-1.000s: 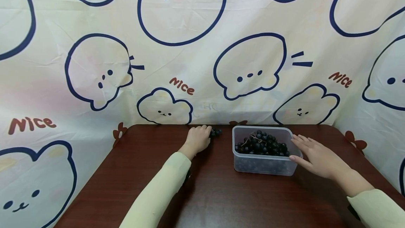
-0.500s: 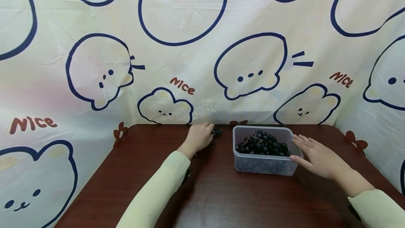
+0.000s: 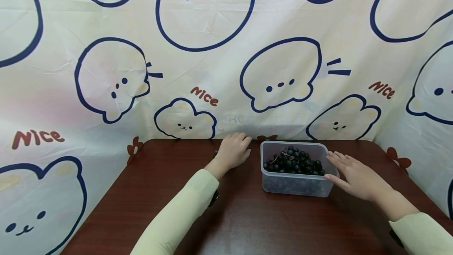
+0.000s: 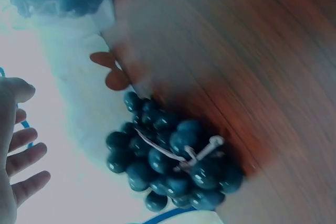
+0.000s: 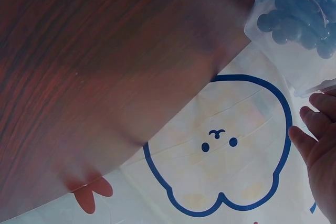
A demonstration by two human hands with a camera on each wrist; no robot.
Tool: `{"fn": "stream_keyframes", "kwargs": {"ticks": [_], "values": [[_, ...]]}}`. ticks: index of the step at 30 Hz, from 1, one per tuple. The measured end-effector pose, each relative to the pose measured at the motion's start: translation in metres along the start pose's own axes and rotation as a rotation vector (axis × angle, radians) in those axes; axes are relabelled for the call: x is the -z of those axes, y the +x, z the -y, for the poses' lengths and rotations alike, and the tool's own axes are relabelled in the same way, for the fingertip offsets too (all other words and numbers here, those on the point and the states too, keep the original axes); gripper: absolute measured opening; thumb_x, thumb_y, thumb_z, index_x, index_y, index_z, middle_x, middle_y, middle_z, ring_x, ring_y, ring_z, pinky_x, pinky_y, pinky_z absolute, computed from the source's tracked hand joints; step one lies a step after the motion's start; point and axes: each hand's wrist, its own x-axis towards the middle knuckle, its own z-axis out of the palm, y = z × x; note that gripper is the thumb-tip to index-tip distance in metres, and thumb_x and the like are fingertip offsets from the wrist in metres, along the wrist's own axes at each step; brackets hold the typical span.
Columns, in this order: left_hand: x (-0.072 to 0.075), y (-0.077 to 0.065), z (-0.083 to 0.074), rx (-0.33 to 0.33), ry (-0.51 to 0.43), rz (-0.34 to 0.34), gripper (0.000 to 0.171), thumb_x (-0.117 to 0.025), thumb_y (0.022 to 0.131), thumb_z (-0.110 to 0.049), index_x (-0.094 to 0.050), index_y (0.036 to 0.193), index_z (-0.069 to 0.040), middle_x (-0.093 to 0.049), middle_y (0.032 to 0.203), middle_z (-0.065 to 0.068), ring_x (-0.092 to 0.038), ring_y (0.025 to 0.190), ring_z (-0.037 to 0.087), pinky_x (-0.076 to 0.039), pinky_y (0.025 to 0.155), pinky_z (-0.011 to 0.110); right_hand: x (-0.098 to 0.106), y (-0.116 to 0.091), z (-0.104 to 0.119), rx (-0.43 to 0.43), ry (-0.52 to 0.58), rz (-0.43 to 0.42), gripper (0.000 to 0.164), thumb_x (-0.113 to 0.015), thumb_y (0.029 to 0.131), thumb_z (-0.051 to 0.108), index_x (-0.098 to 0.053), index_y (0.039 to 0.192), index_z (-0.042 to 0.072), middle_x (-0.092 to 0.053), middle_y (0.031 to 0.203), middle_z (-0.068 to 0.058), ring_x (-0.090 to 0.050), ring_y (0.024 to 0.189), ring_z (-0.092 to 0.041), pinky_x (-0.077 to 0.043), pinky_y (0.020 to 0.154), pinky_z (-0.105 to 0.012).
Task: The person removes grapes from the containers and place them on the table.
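In the left wrist view a bunch of dark grapes (image 4: pixel 163 166) with a pale stem lies near the table's far edge. My left hand (image 3: pixel 232 150) is over this spot in the head view and hides most of the bunch. Its fingers (image 4: pixel 29 156) are spread and apart from the grapes. A clear plastic box (image 3: pixel 295 185) to the right holds more dark grapes (image 3: pixel 293 161), heaped with stems showing. My right hand (image 3: pixel 354 174) rests at the box's right side, its fingers straight along the rim.
The brown wooden table (image 3: pixel 276 223) ends at the back against a pale cloth (image 3: pixel 226 66) printed with bear faces. More of this cloth hangs along the left and right sides.
My left hand has shifted right and slightly farther back, covering the grapes that showed beside its fingers. A small dark bit now shows on its left. The right hand and box stay put.
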Motion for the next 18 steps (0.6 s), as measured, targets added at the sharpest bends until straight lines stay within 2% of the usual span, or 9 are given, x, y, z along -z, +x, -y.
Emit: {"fn": "stream_keyframes", "kwargs": {"ticks": [5, 10, 18], "values": [[0.003, 0.008, -0.011, -0.04, -0.001, -0.021, 0.028, -0.074, 0.085, -0.028, -0.07, 0.106, -0.011, -0.064, 0.098, 0.005, -0.063, 0.085, 0.019, -0.052, 0.068, 0.032, 0.0, 0.0, 0.0, 0.001, 0.003, -0.003, 0.076, -0.057, 0.093, 0.054, -0.048, 0.14, -0.005, -0.04, 0.144, -0.029, -0.037, 0.131, -0.049, -0.032, 0.101, -0.064], [0.006, 0.017, -0.022, -0.062, -0.027, -0.043, 0.025, -0.072, 0.086, -0.024, -0.07, 0.108, -0.012, -0.064, 0.101, 0.004, -0.063, 0.087, 0.019, -0.051, 0.07, 0.033, -0.001, 0.0, -0.001, 0.002, 0.004, -0.003, 0.076, -0.056, 0.093, 0.055, -0.048, 0.14, -0.005, -0.04, 0.144, -0.029, -0.036, 0.131, -0.049, -0.032, 0.101, -0.063], [0.013, 0.033, -0.041, -0.112, -0.039, -0.025, 0.033, -0.069, 0.088, -0.03, -0.069, 0.116, -0.012, -0.065, 0.108, 0.005, -0.064, 0.095, 0.018, -0.052, 0.077, 0.033, -0.002, 0.0, -0.002, 0.002, 0.017, 0.001, 0.076, -0.056, 0.093, 0.055, -0.047, 0.14, -0.005, -0.039, 0.146, -0.028, -0.035, 0.133, -0.047, -0.03, 0.102, -0.062]]}}
